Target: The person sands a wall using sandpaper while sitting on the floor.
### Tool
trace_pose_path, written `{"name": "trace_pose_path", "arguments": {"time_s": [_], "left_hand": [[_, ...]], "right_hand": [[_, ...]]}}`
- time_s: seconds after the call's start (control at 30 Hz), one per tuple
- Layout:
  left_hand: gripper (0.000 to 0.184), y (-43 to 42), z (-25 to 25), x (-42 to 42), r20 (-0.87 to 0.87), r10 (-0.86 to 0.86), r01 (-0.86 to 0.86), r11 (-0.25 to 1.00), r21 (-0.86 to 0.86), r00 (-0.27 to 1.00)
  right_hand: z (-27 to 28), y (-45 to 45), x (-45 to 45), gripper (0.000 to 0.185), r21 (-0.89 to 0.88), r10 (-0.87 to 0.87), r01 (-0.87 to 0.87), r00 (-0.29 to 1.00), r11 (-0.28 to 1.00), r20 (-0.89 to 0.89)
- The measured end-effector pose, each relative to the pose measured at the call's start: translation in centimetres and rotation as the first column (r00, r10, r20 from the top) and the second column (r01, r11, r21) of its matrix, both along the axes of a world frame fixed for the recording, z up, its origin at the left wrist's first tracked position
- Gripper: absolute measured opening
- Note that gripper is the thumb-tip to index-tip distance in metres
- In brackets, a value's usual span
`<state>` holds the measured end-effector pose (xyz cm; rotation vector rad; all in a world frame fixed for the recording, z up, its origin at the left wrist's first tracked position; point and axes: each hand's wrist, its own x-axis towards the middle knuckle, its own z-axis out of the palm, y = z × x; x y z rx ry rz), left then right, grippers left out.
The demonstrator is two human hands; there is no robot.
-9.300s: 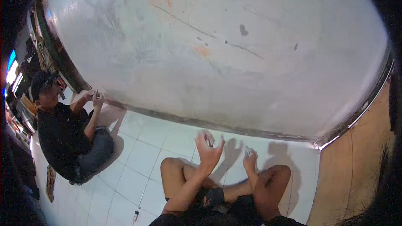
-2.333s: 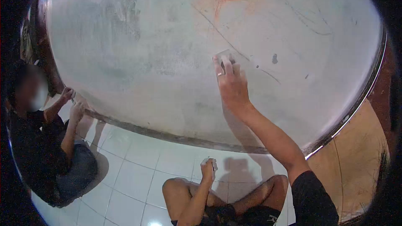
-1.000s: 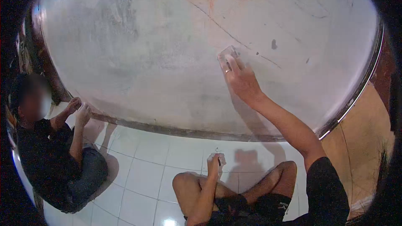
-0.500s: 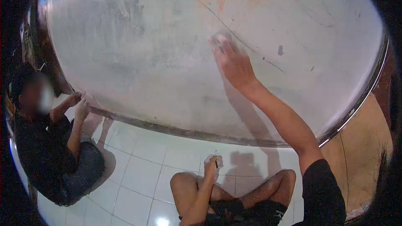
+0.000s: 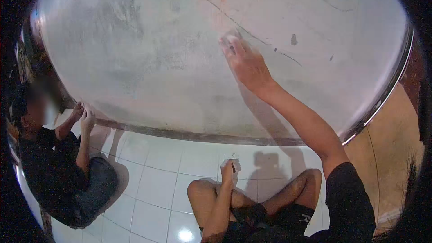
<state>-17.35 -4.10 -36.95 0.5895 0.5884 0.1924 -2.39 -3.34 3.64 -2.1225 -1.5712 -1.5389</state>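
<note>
Grip of the right hand (image 5: 250, 66) is narrow, fingers bent over a small pad (image 5: 233, 32) on the wall (image 5: 175, 85), upper middle of the frame, just beside a dark line (image 5: 216, 6). Low in the middle, the left hand (image 5: 227, 172) is closed on a pale thing (image 5: 237, 165); I cannot tell what it is. This looks like the rubbing step. Another rub calls for a flat pad and a soft push.

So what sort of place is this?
Probably a room under renovation, though that's a guess: there's a white tiled floor, a large patchy wall with scratches, and your right hand up against it.
</note>
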Motion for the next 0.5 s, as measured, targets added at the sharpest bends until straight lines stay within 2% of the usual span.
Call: {"name": "trace_pose_path", "arguments": {"time_s": [0.03, 0.13, 0.17, 0.27, 0.3, 0.37, 0.4, 0.47, 0.5], "left_hand": [[0.012, -0.6, -0.9, 0.5, 0.142, 0.058, -0.077, 0.988, 0.135, 0.988], [0.010, -0.9, 4.7, -0.7, -0.186, 0.083, -0.015, 0.941, 0.339, 0.979], [0.010, -0.8, 3.3, -0.4, 0.051, 0.094, -0.105, 0.944, 0.312, 0.994], [0.012, -0.5, 2.2, -0.4, 0.097, 0.085, -0.109, 0.955, 0.275, 0.992], [0.015, -0.6, 0.6, 0.0, 0.033, 0.093, -0.099, 0.965, 0.244, 0.995], [0.015, -0.4, -2.7, 0.9, 0.059, 0.032, -0.042, 0.985, 0.168, 0.998], [0.015, -0.3, -2.7, 0.9, 0.076, 0.001, -0.011, 0.991, 0.134, 0.997], [0.015, -0.4, -1.2, 0.6, 0.086, 0.009, -0.029, 0.971, 0.239, 0.996], [0.014, -0.7, -0.3, 0.5, 0.093, 0.020, -0.045, 0.958, 0.285, 0.995]], "right_hand": [[-1.4, -1.3, 0.1, 0.052, -0.001, -0.029, 0.029, 0.999, 1.000, 0.013], [-3.8, -1.8, 1.1, 0.048, 0.044, -0.033, 0.031, 0.999, 0.999, 0.038], [-3.8, -1.5, 1.6, 0.047, 0.060, -0.016, 0.013, 0.999, 0.998, 0.045], [0.4, 1.2, -0.1, 0.046, 0.100, 0.034, -0.042, 0.996, 0.994, 0.085], [0.7, 1.5, -0.4, 0.046, 0.083, 0.035, -0.041, 0.997, 0.996, 0.073], [1.1, 1.8, -0.8, 0.045, 0.058, 0.032, -0.034, 0.998, 0.998, 0.048], [0.4, 1.2, -0.5, 0.045, 0.059, 0.055, -0.058, 0.997, 0.997, 0.045], [-2.8, -1.5, 0.8, 0.045, 0.061, 0.107, -0.110, 0.993, 0.992, 0.054], [-4.9, -3.7, 1.3, 0.047, -0.009, 0.055, -0.055, 0.998, 0.998, -0.034]]}}
